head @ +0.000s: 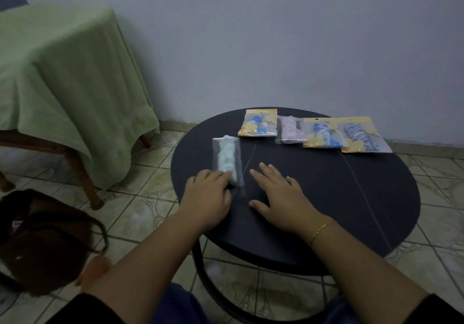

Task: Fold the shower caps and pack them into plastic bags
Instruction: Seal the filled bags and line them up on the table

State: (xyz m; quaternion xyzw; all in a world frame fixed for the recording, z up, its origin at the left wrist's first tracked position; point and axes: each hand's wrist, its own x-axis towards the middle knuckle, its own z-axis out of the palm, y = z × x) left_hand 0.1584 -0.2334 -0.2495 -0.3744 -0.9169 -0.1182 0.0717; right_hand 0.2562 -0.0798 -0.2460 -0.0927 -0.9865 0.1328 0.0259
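Shower cap (226, 159), rolled inside its clear bag (239, 173) at frame centre; left hand (208, 193) pinches the bag's near end, right hand (278, 193) lies spread flat beside it. The slick bag may slide, letting the cap slip out.

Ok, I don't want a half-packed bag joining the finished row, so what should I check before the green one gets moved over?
1. Green cap fully inside its clear bag: ok.
2. Bag mouth sealed: cannot tell, the left hand covers that end.
3. Left hand has a grip on the bag: ok, fingers curl over its near end.
4. Right hand free: ok, flat on the table.
5. Room in the row of four packs: ok, bare table on its left.
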